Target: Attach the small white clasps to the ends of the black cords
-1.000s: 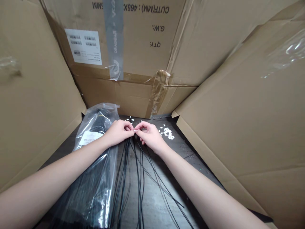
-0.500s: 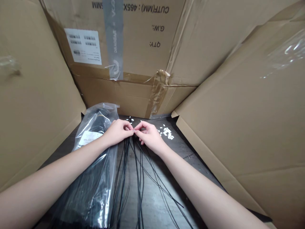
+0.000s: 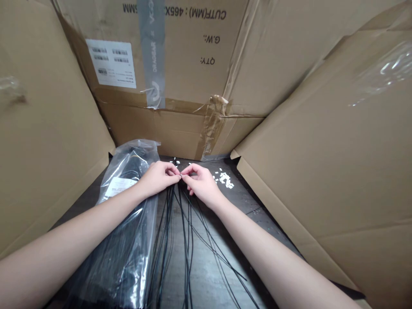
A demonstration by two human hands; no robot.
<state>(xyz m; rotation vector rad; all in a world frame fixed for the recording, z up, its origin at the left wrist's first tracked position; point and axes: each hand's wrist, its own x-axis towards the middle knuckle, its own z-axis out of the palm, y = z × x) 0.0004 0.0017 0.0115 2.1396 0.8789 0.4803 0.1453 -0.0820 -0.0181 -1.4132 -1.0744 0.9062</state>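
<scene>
My left hand (image 3: 161,177) and my right hand (image 3: 202,182) meet above the dark tabletop, thumb and forefinger pinched closed on each. Their tips touch around something tiny, mostly covered by the fingers. Thin black wires (image 3: 186,231) run from beneath the fingertips toward me, some bunched on the left, others fanned to the right. Just beyond the fingers lie small white connectors (image 3: 177,162), by the far ends of the wires. A scattered pile of loose white connectors (image 3: 225,178) lies right of my right hand.
A clear plastic bag (image 3: 141,240) full of black wires, with a white label (image 3: 119,186), lies under my left forearm. Cardboard walls enclose the tabletop (image 3: 212,274): a taped box (image 3: 180,128) at the back, panels left (image 3: 48,141) and right (image 3: 322,163).
Both hands keep the same fingertip pinch in nearly the same place. The whole view has shifted very slightly; nothing else has visibly moved.
</scene>
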